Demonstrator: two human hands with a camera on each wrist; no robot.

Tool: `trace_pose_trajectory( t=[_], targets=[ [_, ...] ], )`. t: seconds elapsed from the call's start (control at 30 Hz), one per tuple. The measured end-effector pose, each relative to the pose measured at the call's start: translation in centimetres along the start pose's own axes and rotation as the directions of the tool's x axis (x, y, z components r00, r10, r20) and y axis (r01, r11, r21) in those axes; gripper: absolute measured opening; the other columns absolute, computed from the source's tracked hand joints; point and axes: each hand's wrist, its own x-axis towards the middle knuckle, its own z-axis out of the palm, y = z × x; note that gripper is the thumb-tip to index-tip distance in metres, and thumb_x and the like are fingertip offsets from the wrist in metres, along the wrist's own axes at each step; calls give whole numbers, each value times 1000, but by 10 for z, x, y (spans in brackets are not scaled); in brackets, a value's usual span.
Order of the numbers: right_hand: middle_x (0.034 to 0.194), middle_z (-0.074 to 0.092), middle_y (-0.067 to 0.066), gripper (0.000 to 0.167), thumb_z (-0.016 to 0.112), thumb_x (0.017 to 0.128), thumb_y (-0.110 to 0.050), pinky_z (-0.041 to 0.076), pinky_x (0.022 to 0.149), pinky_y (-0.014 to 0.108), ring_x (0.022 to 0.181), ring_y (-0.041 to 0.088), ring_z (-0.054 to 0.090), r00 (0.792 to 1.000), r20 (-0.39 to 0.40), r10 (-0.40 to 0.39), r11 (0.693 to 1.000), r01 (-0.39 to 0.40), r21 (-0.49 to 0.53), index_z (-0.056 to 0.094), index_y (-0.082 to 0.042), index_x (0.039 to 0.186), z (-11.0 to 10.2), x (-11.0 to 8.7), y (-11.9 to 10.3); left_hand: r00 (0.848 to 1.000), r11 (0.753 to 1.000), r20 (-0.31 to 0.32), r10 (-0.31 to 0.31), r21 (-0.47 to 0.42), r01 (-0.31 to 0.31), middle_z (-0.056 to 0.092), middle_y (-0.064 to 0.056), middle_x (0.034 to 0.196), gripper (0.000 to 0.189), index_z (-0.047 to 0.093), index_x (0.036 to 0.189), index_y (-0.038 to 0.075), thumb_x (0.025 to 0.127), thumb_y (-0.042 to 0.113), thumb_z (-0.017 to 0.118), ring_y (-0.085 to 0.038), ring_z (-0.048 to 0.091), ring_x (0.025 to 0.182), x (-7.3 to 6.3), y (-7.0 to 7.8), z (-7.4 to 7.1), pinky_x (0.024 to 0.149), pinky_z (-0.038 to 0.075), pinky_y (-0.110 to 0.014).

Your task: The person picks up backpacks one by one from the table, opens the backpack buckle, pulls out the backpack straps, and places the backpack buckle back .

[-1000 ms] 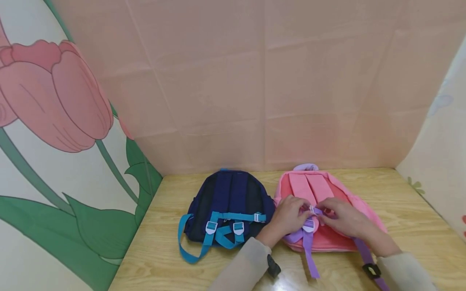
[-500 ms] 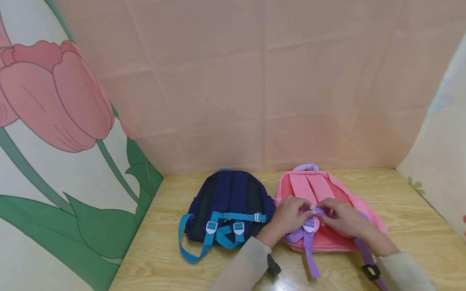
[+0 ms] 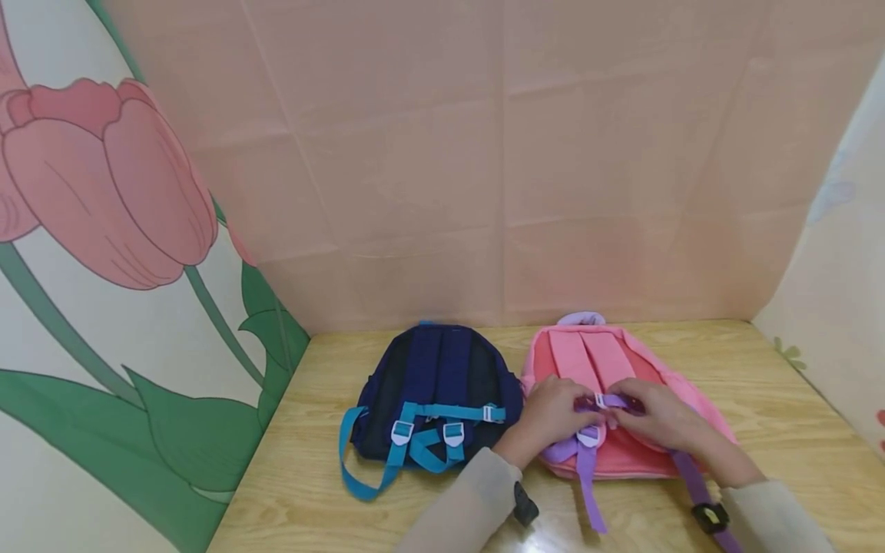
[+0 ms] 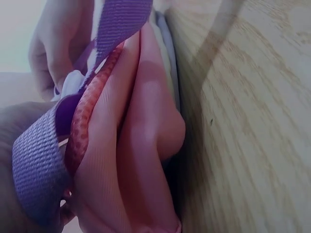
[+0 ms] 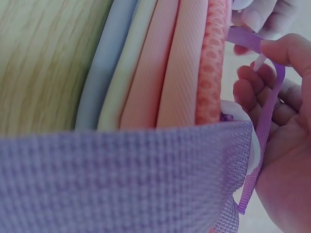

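A pink backpack lies with its strap side up on the table. Over its middle, a narrow purple strap with a small white buckle stretches between the two hands. My left hand pinches the strap just left of the buckle, its fingertips partly hidden. On the other side, my right hand pinches the strap between thumb and fingers. A larger white buckle on a wide purple strap sits below them. In the right wrist view the strap runs across the right palm.
A navy backpack with blue straps lies to the left on the wooden table. Loose purple webbing hangs over the pink backpack's near edge. A pinkish-brown sheet covers the back wall.
The small white buckle and strap have shifted slightly right. More of the buckle now shows between the hands, and my left fingers sit to its left. The backpacks stay in place.
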Motion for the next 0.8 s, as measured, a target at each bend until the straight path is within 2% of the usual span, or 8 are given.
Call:
trace_pose_trajectory(
  t=[0.13, 0.37, 0.5, 0.8],
  targets=[
    [92, 64, -17, 25, 84, 82, -16, 51, 71, 28, 81, -3, 54, 1000, 15, -1, 1000, 1, 9, 70, -20, 102, -2, -1, -1, 1000, 1000, -1, -25, -2, 25, 65, 27, 87, 25, 77, 108, 39, 87, 53, 75, 4, 51, 85, 1, 3, 2, 81, 40, -19],
    [86, 61, -18, 23, 83, 83, -13, 44, 60, 22, 72, -3, 50, 999, 39, 12, 996, -15, 85, 70, -20, 101, -5, -3, 0, 997, 996, 9, -77, -48, 77, 65, 30, 90, 22, 77, 107, 40, 87, 48, 78, 3, 46, 87, -1, 7, 0, 82, 38, -23],
    [84, 60, -18, 23, 82, 83, -11, 43, 60, 22, 73, -2, 50, 998, 61, 23, 995, -29, 100, 69, -19, 100, -8, -5, 3, 995, 991, 16, -99, -87, 100, 65, 30, 88, 18, 77, 103, 40, 86, 46, 79, 2, 46, 89, -2, 8, -1, 84, 37, -25],
    [79, 56, -19, 21, 81, 84, -10, 42, 58, 21, 71, -3, 48, 998, 62, 22, 996, -27, 84, 69, -18, 97, -12, -11, 9, 997, 993, 4, -83, -82, 83, 64, 30, 87, 17, 77, 102, 39, 86, 45, 80, 3, 46, 88, -2, 6, 0, 83, 37, -23]
  ],
)
